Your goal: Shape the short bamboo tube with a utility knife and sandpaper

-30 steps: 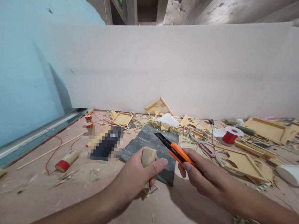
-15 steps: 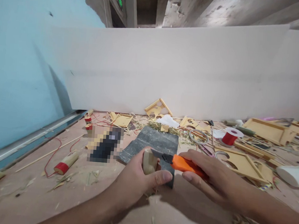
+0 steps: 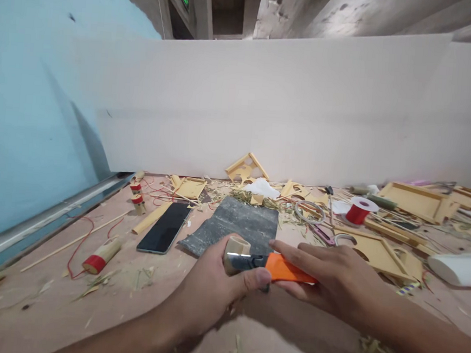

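My left hand (image 3: 215, 281) is closed around a short hollow piece of bamboo (image 3: 238, 246), its open end facing up. In my right hand (image 3: 325, 276) is an orange utility knife (image 3: 287, 269), gripped by its handle with the fingers wrapped over it. The knife's blade lies across the near side of the bamboo, just above my left thumb. Beneath and beyond both hands, a dark grey sheet (image 3: 238, 223) that looks like sandpaper lies on the table.
A black phone (image 3: 164, 228) lies left of the sheet. Further left is a red-banded bamboo tube (image 3: 102, 256) with red string. To the right are a red thread spool (image 3: 360, 211), a white roll (image 3: 458, 269) and cut wooden frames (image 3: 380, 254). Shavings litter the table (image 3: 65, 315).
The knife has moved from the bamboo's top edge down to its near side. My right hand has shifted slightly with it, while the left keeps its hold.
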Demonstrator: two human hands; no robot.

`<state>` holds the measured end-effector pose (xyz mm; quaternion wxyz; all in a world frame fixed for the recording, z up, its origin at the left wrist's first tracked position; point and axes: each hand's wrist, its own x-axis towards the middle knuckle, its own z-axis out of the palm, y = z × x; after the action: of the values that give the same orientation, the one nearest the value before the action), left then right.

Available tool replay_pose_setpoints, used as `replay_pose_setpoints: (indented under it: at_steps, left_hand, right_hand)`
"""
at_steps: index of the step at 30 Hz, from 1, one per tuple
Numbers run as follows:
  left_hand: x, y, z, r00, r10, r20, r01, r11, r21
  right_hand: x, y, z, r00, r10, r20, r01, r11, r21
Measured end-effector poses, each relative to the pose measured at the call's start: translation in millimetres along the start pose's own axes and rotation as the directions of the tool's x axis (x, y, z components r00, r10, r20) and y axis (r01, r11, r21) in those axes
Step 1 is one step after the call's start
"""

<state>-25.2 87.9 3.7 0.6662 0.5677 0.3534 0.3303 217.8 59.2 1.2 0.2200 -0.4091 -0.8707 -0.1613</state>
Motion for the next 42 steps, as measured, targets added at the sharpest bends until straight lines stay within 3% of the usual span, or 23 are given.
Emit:
replay_pose_setpoints:
  at_steps: [2,5,8,17,28,33,38,42]
  left_hand:
    - [2.2,-3.0,0.9,0.998,-0.037,-0.049,0.039,0.998,0.040]
    - [4.9,-7.4,2.6,0.990,-0.043,-0.135,0.057,0.993,0.106]
    - [5.5,-9.5,3.3,0.989,-0.015,-0.144,0.041,0.984,0.174]
    - [3.1,-4.7,-4.3,0.996,0.058,-0.062,-0.049,0.990,0.134]
    - [0.6,1.2,1.2,0.997,-0.015,0.071,0.020,0.998,-0.059]
    - [-2.3,4.2,6.6,1.000,-0.023,0.012,0.023,1.000,0.000]
    - [-2.0,3.3,8.5,0.999,-0.004,-0.054,0.007,0.999,0.051]
    - [0.7,0.7,9.0,0.988,-0.080,-0.134,0.095,0.990,0.107]
  right_hand:
    - [0.6,-5.2,0.2,0.999,0.042,-0.020,-0.043,0.998,-0.035]
    - [5.5,-9.7,-1.3,0.977,0.207,-0.055,-0.209,0.977,-0.036]
    - [10.6,-4.6,-2.7,0.947,0.308,-0.087,-0.311,0.950,-0.015]
    - [8.0,7.9,-4.6,0.982,0.189,0.016,-0.189,0.973,0.132]
    - [6.6,7.4,-9.2,0.992,0.059,0.116,-0.078,0.982,0.170]
    - [7.8,1.4,-8.4,0.986,-0.004,0.166,-0.034,0.974,0.226]
    - [3.3,-5.7,0.3,0.998,0.046,0.050,-0.049,0.996,0.072]
    - [6.3,-11.3,0.1,0.993,0.120,-0.019,-0.120,0.993,0.022]
